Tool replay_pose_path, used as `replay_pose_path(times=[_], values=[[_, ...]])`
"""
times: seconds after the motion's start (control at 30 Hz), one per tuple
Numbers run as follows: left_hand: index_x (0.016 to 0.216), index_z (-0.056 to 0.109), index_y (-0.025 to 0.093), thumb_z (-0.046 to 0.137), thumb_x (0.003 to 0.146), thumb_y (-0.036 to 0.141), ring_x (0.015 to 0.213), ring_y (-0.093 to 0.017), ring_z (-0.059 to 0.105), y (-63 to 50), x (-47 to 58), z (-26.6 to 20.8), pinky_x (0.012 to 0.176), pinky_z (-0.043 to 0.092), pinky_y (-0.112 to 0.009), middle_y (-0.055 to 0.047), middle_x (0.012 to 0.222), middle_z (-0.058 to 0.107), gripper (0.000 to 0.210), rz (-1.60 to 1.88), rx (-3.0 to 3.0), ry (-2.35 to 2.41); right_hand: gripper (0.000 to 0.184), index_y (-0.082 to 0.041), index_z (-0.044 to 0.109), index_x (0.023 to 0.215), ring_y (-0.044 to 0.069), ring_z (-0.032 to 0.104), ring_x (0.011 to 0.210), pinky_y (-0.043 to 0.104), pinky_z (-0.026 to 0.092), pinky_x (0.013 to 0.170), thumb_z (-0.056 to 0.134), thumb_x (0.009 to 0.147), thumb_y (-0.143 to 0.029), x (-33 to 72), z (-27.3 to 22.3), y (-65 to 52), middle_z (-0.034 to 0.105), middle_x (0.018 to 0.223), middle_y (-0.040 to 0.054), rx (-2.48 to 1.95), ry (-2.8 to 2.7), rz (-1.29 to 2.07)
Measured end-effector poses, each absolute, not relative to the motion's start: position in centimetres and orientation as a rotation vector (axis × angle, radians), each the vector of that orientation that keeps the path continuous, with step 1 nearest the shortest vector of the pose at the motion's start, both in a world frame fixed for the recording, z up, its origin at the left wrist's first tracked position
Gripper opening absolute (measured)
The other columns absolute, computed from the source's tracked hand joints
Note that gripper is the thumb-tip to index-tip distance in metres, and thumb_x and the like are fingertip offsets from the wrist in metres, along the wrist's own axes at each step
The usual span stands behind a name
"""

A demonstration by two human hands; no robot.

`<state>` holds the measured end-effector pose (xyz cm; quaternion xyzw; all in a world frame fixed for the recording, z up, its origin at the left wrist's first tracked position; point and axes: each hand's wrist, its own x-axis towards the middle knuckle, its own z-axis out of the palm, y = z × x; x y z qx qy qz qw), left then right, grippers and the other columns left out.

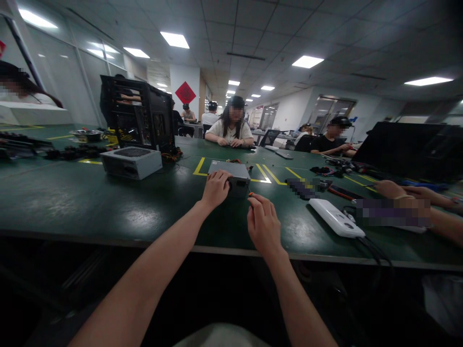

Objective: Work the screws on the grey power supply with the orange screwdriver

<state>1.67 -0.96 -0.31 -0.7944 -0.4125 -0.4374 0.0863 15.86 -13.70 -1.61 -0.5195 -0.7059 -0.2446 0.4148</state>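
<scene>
A grey metal computer power supply (231, 169) lies on the green table in front of me, within a yellow tape outline. My left hand (216, 189) grips its near left corner, fingers curled over the top edge. In my right hand (265, 224) is a screwdriver (251, 194) with an orange-tipped handle, most of it hidden by my closed fingers. Its thin shaft points up at the right part of the supply's near face; I cannot tell whether the tip touches a screw. Some coloured cables show behind the unit.
On the left stand a second power supply (132, 163), an open black computer case (139, 113) and a metal bowl (86, 135). To the right lie a white power bank (335, 218) with cables and a dark monitor (408, 149). Co-workers sit opposite; another person's hands work at right.
</scene>
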Motion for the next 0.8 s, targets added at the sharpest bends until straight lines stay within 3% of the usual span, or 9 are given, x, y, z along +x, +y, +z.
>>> replay_pose_path(times=[0.2, 0.37, 0.53, 0.63, 0.73, 0.8], values=[[0.113, 0.051, 0.021, 0.04, 0.084, 0.015, 0.115, -0.02, 0.044, -1.4, 1.9, -0.3, 0.104, 0.026, -0.037, -0.006, 0.12, 0.054, 0.031, -1.187, -2.372, -1.249, 0.024, -0.02, 0.054, 0.106, 0.017, 0.06, 0.081, 0.027, 0.048, 0.062, 0.039, 0.09, -0.031, 16.2, -2.2, -14.2, 0.06, 0.098, 0.0072, -1.519, -1.589, -0.556], [0.112, 0.052, 0.02, 0.042, 0.083, 0.015, 0.108, -0.023, 0.047, -1.6, 1.9, -0.1, 0.099, 0.03, -0.038, -0.008, 0.116, 0.055, 0.031, -1.112, -2.344, -1.282, 0.029, -0.015, 0.046, 0.114, 0.022, 0.054, 0.099, 0.032, 0.05, 0.071, 0.035, 0.089, -0.024, 15.2, -2.3, -14.5, 0.051, 0.111, 0.0134, -1.44, -1.666, -0.49], [0.109, 0.052, 0.019, 0.042, 0.082, 0.014, 0.105, -0.023, 0.048, -1.6, 1.9, 0.1, 0.096, 0.033, -0.039, -0.007, 0.111, 0.056, 0.03, -1.121, -2.343, -1.285, 0.03, -0.019, 0.049, 0.11, 0.016, 0.058, 0.071, 0.024, 0.042, 0.049, 0.032, 0.092, -0.036, 14.8, -1.8, -14.8, 0.057, 0.098, 0.0069, -1.628, -1.58, -0.445], [0.109, 0.052, 0.02, 0.044, 0.081, 0.014, 0.105, -0.023, 0.048, -1.5, 1.8, 0.1, 0.097, 0.033, -0.038, -0.007, 0.111, 0.056, 0.03, -1.135, -2.36, -1.293, 0.03, -0.018, 0.049, 0.106, 0.018, 0.058, 0.076, 0.027, 0.044, 0.053, 0.034, 0.091, -0.038, 15.0, -1.5, -14.9, 0.054, 0.101, 0.0093, -1.587, -1.553, -0.414], [0.108, 0.052, 0.021, 0.045, 0.08, 0.014, 0.105, -0.022, 0.048, -1.4, 1.8, 0.0, 0.097, 0.033, -0.037, -0.006, 0.112, 0.056, 0.03, -1.157, -2.368, -1.288, 0.027, -0.016, 0.046, 0.108, 0.023, 0.055, 0.095, 0.034, 0.049, 0.066, 0.037, 0.088, -0.032, 15.0, -1.5, -14.8, 0.048, 0.109, 0.0146, -1.43, -1.576, -0.408], [0.109, 0.052, 0.021, 0.045, 0.08, 0.014, 0.105, -0.022, 0.048, -1.4, 1.8, 0.0, 0.098, 0.033, -0.037, -0.006, 0.112, 0.056, 0.03, -1.174, -2.373, -1.283, 0.027, -0.015, 0.046, 0.109, 0.022, 0.055, 0.095, 0.034, 0.049, 0.068, 0.034, 0.089, -0.029, 15.1, -1.5, -14.8, 0.049, 0.107, 0.0145, -1.401, -1.594, -0.407]])
